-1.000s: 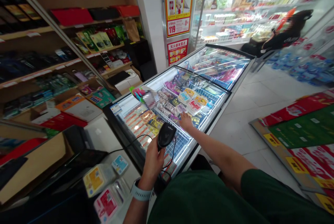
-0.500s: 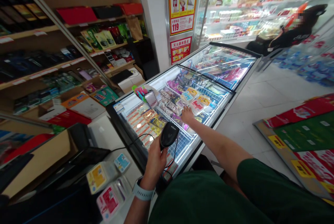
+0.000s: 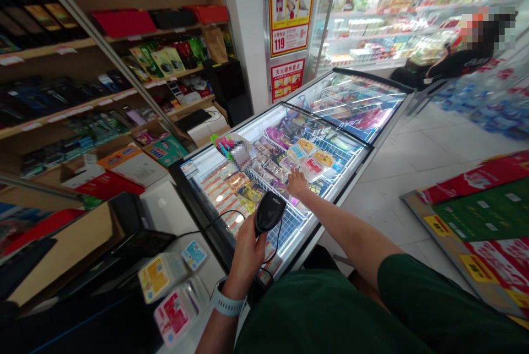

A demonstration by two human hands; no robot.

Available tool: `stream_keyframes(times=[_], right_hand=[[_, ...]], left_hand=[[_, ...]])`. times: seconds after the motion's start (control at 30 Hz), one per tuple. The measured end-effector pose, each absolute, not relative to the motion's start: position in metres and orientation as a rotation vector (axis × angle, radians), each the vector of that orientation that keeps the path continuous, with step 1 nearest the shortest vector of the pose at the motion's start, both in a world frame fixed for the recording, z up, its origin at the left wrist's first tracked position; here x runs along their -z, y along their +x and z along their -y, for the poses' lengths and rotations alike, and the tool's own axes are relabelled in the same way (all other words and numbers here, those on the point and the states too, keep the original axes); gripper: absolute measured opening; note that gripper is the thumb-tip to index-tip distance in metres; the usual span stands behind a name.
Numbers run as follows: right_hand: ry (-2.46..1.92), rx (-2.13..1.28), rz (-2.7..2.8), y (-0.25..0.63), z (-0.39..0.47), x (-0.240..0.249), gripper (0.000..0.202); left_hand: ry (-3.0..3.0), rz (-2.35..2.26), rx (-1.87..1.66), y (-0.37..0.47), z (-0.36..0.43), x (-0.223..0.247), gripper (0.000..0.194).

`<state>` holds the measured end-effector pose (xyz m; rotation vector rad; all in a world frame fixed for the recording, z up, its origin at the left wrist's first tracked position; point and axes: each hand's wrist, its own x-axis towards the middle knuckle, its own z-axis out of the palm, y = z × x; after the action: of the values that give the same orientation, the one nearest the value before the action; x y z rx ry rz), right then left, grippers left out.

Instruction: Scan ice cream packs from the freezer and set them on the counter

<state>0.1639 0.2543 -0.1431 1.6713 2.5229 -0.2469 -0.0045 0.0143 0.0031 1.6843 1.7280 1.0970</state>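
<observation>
My left hand (image 3: 248,252) is wrapped around a black barcode scanner (image 3: 270,212), its head tilted up over the near end of a glass-topped chest freezer (image 3: 351,189). A black cable (image 3: 223,214) runs from the scanner's side toward the counter. My right hand (image 3: 297,183) lies over the freezer glass with its fingers apart, holding nothing that I can see. Just beyond its fingertips are several clear plastic tubs with red, yellow and blue labels (image 3: 313,165). Packaged goods in wire baskets (image 3: 291,227) show through the glass.
More labelled tubs (image 3: 171,310) sit on the white counter (image 3: 159,202) at left, beside a dark monitor (image 3: 144,246). A colourful bag (image 3: 231,150) lies on the freezer. Stocked shelves (image 3: 82,45) stand left. A person (image 3: 458,62) is near the lit fridge; stacked cartons (image 3: 475,216) are at right.
The view has shifted very slightly. Both hands keep nearly the same places, and the scanner stays in my left hand.
</observation>
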Motion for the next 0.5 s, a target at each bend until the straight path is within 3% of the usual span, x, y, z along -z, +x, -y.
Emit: stream_keyframes(times=[0.2, 0.5], right_hand=[[1.596, 0.275, -2.643, 0.151, -0.231, 0.134, 0.065], [1.318, 0.461, -2.836, 0.096, -0.171, 0.119, 0.053]], left_hand=[[1.66, -1.722, -1.099, -0.004, -0.011, -0.011, 0.043], [1.64, -1.683, -1.13, -0.007, -0.005, -0.013, 0.043]])
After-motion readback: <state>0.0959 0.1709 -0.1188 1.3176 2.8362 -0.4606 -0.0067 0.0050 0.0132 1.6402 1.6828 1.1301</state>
